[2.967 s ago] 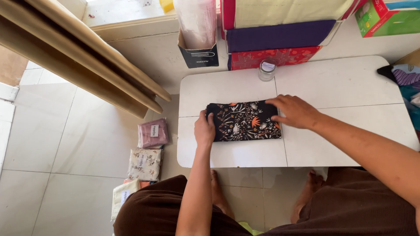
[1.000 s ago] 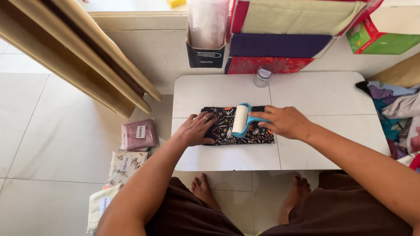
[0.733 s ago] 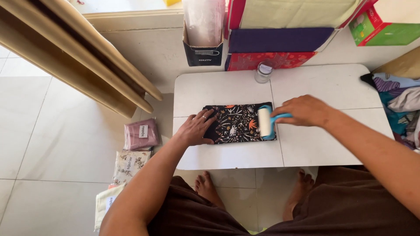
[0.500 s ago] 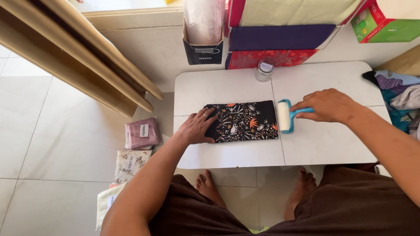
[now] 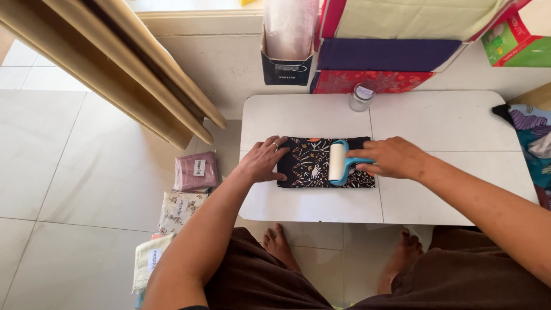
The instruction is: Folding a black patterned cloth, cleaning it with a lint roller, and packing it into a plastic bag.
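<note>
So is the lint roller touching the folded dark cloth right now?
Touching. The head view shows the lint roller lying flat across the folded dark floral cloth, with no gap, its blue handle held by the right hand.

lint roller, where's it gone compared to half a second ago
The right hand has run the lint roller from beyond the folded dark floral cloth's right edge back left onto it. The left hand still presses the cloth's left edge; the jar stays put.

We wore dark brown trousers (image 5: 275,281) and no sleeves, so both arms were bare. A ring sat on the left hand (image 5: 263,161). Our feet (image 5: 279,244) were bare too.
</note>
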